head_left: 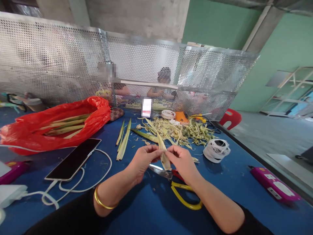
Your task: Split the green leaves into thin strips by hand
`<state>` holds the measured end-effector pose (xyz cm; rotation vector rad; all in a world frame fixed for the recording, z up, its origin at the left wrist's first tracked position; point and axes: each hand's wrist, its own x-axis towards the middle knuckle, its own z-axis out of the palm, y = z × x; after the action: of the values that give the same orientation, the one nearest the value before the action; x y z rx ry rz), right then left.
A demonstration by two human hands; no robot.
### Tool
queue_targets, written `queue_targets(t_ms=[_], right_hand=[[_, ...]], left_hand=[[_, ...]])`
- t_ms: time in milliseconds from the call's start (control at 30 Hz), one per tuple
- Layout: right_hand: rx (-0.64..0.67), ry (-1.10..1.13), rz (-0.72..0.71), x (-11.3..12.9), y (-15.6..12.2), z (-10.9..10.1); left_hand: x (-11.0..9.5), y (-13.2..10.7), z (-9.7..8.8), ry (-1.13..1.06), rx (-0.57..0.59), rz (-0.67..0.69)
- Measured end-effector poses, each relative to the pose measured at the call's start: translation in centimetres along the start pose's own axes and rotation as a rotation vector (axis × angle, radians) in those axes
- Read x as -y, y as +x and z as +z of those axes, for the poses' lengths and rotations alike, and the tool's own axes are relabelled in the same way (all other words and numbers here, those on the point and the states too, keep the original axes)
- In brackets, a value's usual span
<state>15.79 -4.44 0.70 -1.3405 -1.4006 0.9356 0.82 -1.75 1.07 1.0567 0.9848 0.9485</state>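
Between my two hands stands a long, pale yellow-green leafy spike (162,147), like a plant bud or husk, its tip pointing away from me. My left hand (144,160) pinches it from the left, and my right hand (181,160) pinches it from the right, fingertips almost meeting. Under my hands lies a pair of scissors (186,195) with yellow and red handles; my right hand hides part of them. Just beyond, a heap of pale shreds (168,129) and a greener heap of small pieces (198,131) lie together. Several uncut spikes (124,140) rest left of my hands.
A red plastic bag (97,109) with long spikes stands at left, near a phone (73,160) on a white cable. At right are a white strip roll (216,150) and a purple pack (274,184). A perforated metal screen (144,55) borders the blue table (146,215); people sit behind it.
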Motion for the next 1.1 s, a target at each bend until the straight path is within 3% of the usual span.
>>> queue_targets(t_ms=[267,600,1100], right_hand=[[0.04,0.157,0.033,-0.19,0.05,0.36],[0.018,0.222,0.111,0.19,-0.21,0.45],[0.185,0.613,0.325,-0.01,-0.38,0.62]], left_hand=[[0.6,0.35,0.21,0.043,-0.043,0.042],[0.54,0.01,0.65,0.03,-0.062,-0.008],[0.41,-0.39,0.67,-0.121,0.171,-0.095]])
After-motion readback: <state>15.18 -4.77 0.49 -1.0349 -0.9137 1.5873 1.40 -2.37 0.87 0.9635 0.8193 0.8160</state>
